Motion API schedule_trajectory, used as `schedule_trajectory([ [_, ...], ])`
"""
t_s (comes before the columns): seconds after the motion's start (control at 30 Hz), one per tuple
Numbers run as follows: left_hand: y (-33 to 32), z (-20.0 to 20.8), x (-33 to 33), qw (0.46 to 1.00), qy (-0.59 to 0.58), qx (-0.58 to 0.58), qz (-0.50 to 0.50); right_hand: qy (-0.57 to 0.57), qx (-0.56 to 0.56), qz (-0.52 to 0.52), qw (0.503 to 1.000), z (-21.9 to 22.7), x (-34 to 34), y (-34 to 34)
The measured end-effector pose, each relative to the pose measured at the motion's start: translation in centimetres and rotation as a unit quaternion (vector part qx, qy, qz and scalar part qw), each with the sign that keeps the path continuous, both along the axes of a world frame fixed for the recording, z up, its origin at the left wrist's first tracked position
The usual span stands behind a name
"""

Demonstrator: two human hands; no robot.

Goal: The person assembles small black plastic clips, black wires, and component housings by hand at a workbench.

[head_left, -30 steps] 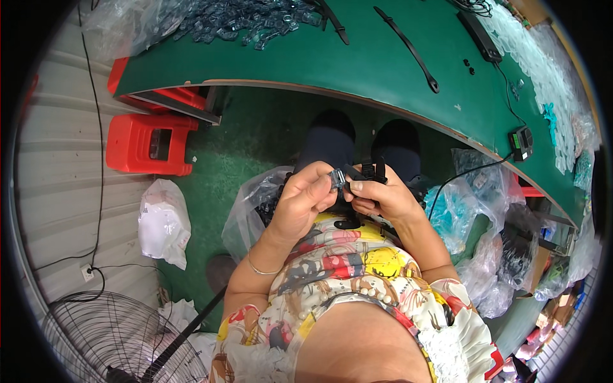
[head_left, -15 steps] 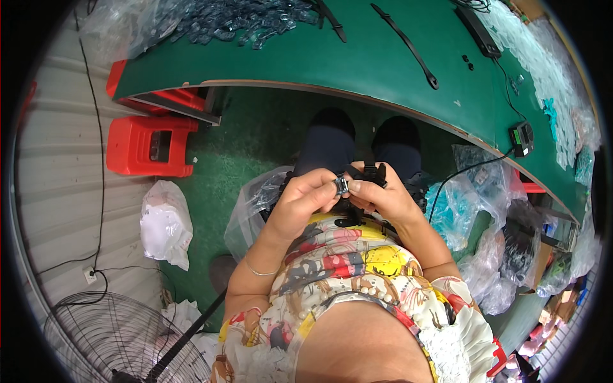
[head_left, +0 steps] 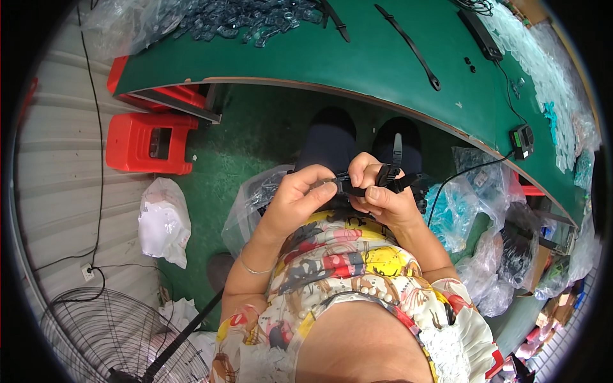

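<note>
Over my lap, both hands meet at a black strap [head_left: 354,189]. My left hand [head_left: 297,196] pinches its left end between thumb and fingers; a small translucent clip there is mostly hidden by the fingertips. My right hand [head_left: 391,203] is closed round the other part, thumb pressed on it. From the right hand a strap end [head_left: 397,150] sticks up, and black loops bunch beside the fingers. On the green table [head_left: 268,67] ahead lie a long black strap [head_left: 408,46], a shorter strap [head_left: 336,22] and a heap of bluish translucent plastic pieces [head_left: 239,19].
A red stool [head_left: 128,143] and a white bag [head_left: 165,223] stand at left, with a wire fan [head_left: 121,332] nearer. Right of my legs are clear plastic bags [head_left: 456,204]. A cable runs from a small black device [head_left: 522,140] at the table edge. Whitish pieces [head_left: 530,76] cover the far right.
My right hand has turned and lifted slightly, and a strap end now points up from it. The clip that showed at my left fingertips is now mostly covered, with black strap stretched between the hands.
</note>
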State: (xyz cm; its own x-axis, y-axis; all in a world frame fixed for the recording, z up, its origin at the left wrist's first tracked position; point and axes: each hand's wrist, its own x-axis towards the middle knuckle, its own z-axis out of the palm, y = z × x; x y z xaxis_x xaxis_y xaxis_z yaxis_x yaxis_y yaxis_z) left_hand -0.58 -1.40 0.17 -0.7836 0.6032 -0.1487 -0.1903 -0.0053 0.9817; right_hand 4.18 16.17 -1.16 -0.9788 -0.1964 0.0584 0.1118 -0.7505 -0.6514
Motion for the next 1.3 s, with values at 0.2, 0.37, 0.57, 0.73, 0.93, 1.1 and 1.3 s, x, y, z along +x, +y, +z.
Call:
schedule_trajectory([
  [0.2,0.5,0.5,0.3,0.999,-0.006,0.025,0.035,-0.042,0.091,-0.024,0.995,-0.4,-0.7,-0.2],
  [0.37,-0.1,-0.2,-0.2,0.952,-0.234,0.195,-0.016,-0.054,0.207,0.009,0.977,0.5,-0.2,-0.2],
  [0.57,0.2,-0.4,0.1,0.941,-0.258,0.221,-0.006,-0.022,0.229,-0.019,0.973,-0.2,-0.2,-0.2],
  [0.73,0.3,-0.4,0.4,0.921,-0.269,0.28,-0.04,0.014,0.121,-0.022,0.992,-0.6,0.0,-0.6],
  [0.93,0.3,0.2,0.3,0.963,-0.212,0.168,-0.021,0.066,0.252,-0.05,0.964,-0.5,-0.3,-0.2],
  [1.1,0.1,0.3,-0.1,0.943,-0.275,0.186,-0.025,0.1,0.283,-0.055,0.952,-0.5,-0.3,-0.3],
  [1.3,-0.1,-1.4,0.4,0.94,-0.252,0.229,-0.032,0.071,0.235,-0.068,0.967,-0.7,0.0,-0.6],
])
